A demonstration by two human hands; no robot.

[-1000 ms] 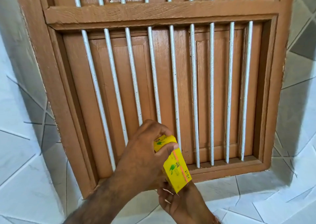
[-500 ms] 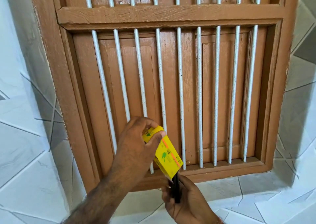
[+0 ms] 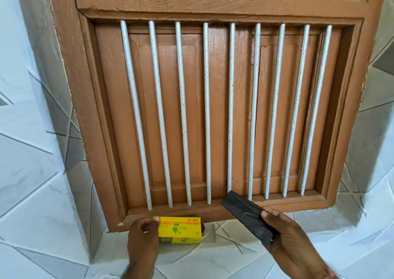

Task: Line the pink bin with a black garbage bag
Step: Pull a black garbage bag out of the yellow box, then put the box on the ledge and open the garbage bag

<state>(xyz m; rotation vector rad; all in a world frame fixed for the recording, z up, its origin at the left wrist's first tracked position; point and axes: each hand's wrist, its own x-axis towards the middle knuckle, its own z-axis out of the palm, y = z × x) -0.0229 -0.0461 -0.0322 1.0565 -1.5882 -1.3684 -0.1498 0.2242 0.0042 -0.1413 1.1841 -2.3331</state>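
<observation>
A yellow box of bin bags (image 3: 181, 229) lies on the white tiled ledge below the window, its end flap open to the right. My left hand (image 3: 144, 242) is at the box's left end, thumb touching its top corner and fingers loosely curled. My right hand (image 3: 292, 244) holds a folded black garbage bag (image 3: 245, 214), a flat narrow strip that points up and left towards the window sill. The pink bin is not in view.
A brown wooden window frame (image 3: 102, 150) with closed shutters and several white vertical bars (image 3: 183, 112) fills the wall ahead. White marbled tiles (image 3: 32, 172) cover the walls on both sides and the ledge (image 3: 234, 257) under the hands.
The black bag has come out of the box and gone right with my right hand. My left hand has lowered the box onto the ledge.
</observation>
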